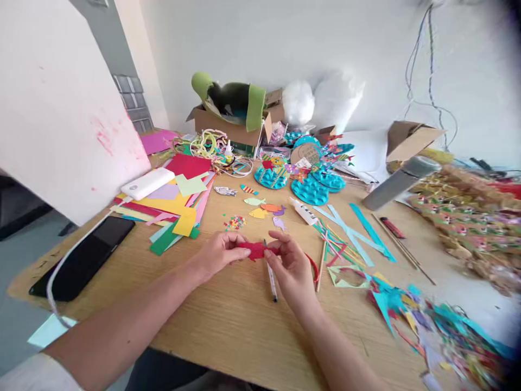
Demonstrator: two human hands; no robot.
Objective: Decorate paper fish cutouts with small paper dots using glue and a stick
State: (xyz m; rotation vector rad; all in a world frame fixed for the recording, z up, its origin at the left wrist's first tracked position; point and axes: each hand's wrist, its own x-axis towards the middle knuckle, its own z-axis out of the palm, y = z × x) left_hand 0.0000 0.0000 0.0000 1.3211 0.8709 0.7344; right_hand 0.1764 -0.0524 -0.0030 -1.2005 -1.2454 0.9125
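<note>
Red paper cut-out (255, 251): I observe the left hand (220, 252) and right hand (292, 265) pinching opposite ends, apparently steadying it; pen (272, 282) beneath, seemingly for ready reach.

On my left arm I wear a sleeve (36, 374) of pale cloth, whitish with a little grey in its shade. It looks plain, and its edge is loose and a bit curved, crossing the arm at the lower left corner. After this edge my left forearm (150, 307) is bare, and it carries one small round spot (129, 341), similar to a mole. It becomes narrower toward the wrist, and my left hand (222, 251) is bare also. My right forearm (337, 345) is uncovered until the bottom border of the view, and my right hand (291, 266) is equally bare, with slender fingers. Below, some dark cloth (163, 372) is visible; whether it is my clothing, I cannot tell.
</note>
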